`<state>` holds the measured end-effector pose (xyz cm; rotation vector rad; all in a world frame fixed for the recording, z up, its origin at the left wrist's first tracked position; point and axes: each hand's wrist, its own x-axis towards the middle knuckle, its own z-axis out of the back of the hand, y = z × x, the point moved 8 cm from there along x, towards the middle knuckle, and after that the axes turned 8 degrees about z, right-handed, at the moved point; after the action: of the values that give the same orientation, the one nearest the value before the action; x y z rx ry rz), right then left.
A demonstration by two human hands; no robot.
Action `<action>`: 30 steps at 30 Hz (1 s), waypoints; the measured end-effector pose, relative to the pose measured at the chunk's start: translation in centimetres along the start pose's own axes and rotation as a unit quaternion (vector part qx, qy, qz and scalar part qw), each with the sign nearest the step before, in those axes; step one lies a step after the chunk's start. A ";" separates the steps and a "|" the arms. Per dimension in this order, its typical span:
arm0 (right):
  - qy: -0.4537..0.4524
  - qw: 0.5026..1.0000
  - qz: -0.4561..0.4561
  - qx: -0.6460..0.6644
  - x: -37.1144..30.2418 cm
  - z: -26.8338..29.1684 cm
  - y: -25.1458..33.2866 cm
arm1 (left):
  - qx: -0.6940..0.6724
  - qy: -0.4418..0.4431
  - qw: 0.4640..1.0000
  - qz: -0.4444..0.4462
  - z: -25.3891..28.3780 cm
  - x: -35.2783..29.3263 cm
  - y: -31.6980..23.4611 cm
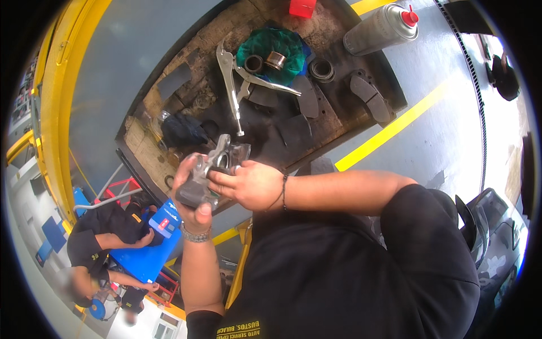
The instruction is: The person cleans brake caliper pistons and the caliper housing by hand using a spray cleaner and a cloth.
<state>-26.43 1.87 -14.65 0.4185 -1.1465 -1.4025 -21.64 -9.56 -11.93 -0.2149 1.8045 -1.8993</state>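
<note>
My left hand [197,221] is wrapped round a grey metal brake caliper [195,193], raised just off the near edge of the workbench, its thumb on the near side and its fingers on the far side. My right hand [253,185] reaches in from the right, with bent fingers pressed on the caliper's open side near its round bore. Its fingertips are dark and partly hidden by the metal, so any small item there cannot be made out. Beyond the hands lie locking pliers [227,70], and a dark crumpled cloth [183,130] is close to my left fingers.
On the worn workbench [148,107], a green plastic bag [291,42] bears two metal pistons [275,60]. Brake pads [370,97] and a coiled ring [322,70] lie right. A spray can [378,31] stands at the far-right edge. Another person [107,237] is at lower left.
</note>
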 end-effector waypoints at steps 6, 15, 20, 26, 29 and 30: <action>-0.069 0.961 -0.074 0.255 1.1 -1.4 -1.0 | -0.022 -0.030 0.999 0.029 0.8 0.1 0.3; 0.094 0.908 0.234 -0.335 2.7 3.5 -2.5 | -0.018 0.005 0.994 0.108 0.2 4.1 -0.9; 0.031 0.951 0.206 -0.226 2.7 4.5 -5.4 | -0.028 0.084 0.996 0.018 -0.7 5.8 1.0; 0.020 0.916 0.257 -0.306 2.9 6.2 -6.8 | 0.010 0.033 0.999 -0.023 -1.5 8.4 4.4; -0.042 0.921 0.300 -0.245 3.2 8.6 -5.3 | -0.008 0.074 0.997 0.017 -3.0 8.4 2.3; -0.060 0.934 0.286 -0.208 3.4 9.2 -4.6 | -0.014 0.074 0.997 0.028 -3.0 8.1 1.0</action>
<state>-37.11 1.37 -13.01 -0.2932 -0.9291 -1.1131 -29.70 -10.58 -15.02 -0.0343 1.9149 -1.8953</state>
